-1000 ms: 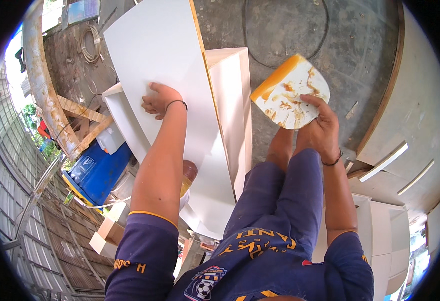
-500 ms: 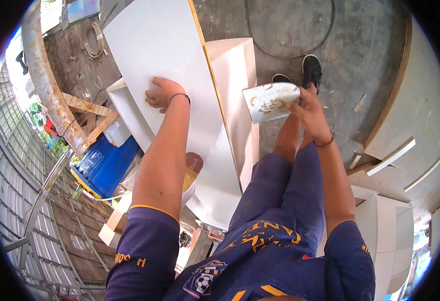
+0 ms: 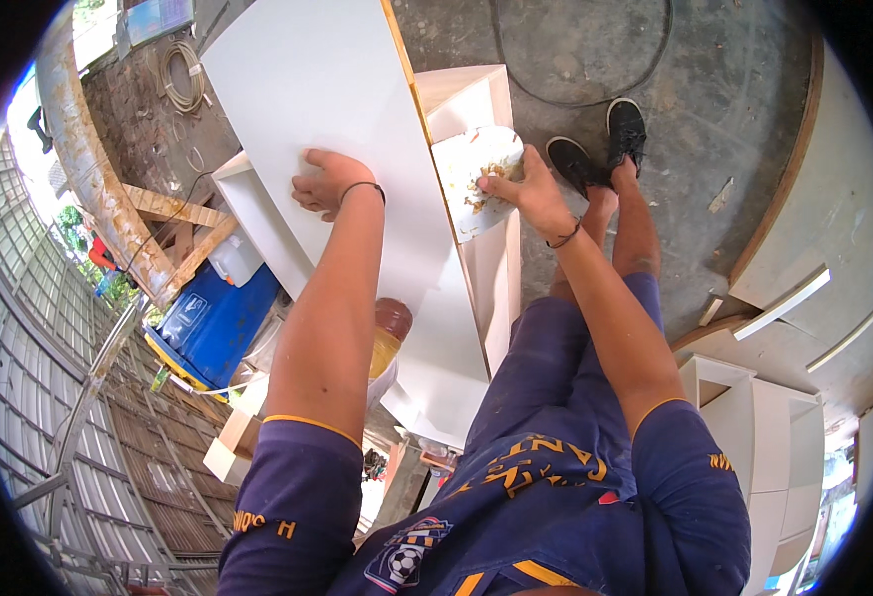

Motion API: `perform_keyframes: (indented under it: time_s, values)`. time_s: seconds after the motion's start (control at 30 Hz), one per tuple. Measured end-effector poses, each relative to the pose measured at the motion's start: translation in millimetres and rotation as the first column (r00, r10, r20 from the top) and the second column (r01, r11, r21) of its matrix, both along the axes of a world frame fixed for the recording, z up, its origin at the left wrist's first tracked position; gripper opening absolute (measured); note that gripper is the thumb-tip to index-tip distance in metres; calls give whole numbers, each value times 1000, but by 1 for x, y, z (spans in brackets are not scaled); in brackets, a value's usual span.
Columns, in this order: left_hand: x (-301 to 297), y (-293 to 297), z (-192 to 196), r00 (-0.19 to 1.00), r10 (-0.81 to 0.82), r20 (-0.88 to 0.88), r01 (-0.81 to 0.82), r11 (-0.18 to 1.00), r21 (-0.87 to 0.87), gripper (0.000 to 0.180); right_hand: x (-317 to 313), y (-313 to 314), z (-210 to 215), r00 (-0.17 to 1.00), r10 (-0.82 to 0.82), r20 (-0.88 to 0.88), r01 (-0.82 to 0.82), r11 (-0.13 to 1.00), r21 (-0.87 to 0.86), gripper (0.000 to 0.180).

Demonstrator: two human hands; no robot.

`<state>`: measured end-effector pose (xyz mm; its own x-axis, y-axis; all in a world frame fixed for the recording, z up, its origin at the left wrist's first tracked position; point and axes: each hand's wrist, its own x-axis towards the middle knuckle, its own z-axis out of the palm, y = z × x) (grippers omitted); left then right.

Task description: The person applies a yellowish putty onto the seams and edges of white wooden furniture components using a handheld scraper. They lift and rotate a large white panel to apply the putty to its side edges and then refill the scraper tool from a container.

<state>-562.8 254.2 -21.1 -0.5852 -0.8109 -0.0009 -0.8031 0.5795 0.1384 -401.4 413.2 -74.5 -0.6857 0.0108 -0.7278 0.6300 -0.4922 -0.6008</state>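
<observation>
A large white panel (image 3: 297, 89) with a yellow-brown edge lies across the middle left. My left hand (image 3: 335, 186) rests on its face, fingers apart and a little bent, holding nothing. My right hand (image 3: 536, 199) grips a thin white sheet piece (image 3: 471, 149) blotched with yellow-brown smears, thumb on its near face. This piece is at the panel's right edge, overlapping it in view; whether they touch I cannot tell. A container with a brown top (image 3: 393, 318) and yellowish lower part stands on the panel, partly hidden by my left forearm.
Under the panel are pale box-like cabinets (image 3: 494, 89). A blue bin (image 3: 208, 323) and a wooden trestle (image 3: 193, 214) stand left. My feet in black shoes (image 3: 627, 134) are on the concrete floor. At right are wooden boards (image 3: 834, 258), loose strips and white cabinets (image 3: 754, 427).
My right hand has moved left with the smeared sheet piece, from above my legs to the panel's edge. My left hand stays in about the same spot on the panel.
</observation>
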Motion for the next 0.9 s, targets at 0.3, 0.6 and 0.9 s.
perform_keyframes:
  time_s: [0.3, 0.6, 0.9]
  values:
    - [-1, -3, 0, 1000, -4, -3, 4, 1000, -15, 66, 1, -3, -6, 986, -163, 17, 159, 979, 130, 62]
    - [3, 3, 1, 1000, -5, 2, 5, 1000, 12, 67, -29, 7, -1, 993, -113, -38, 117, 980, 158, 61]
    - [0, 1, 4, 1000, 0, 29, 0, 1000, 5, 68, -61, 32, 1, 989, -140, -43, 146, 960, 238, 63]
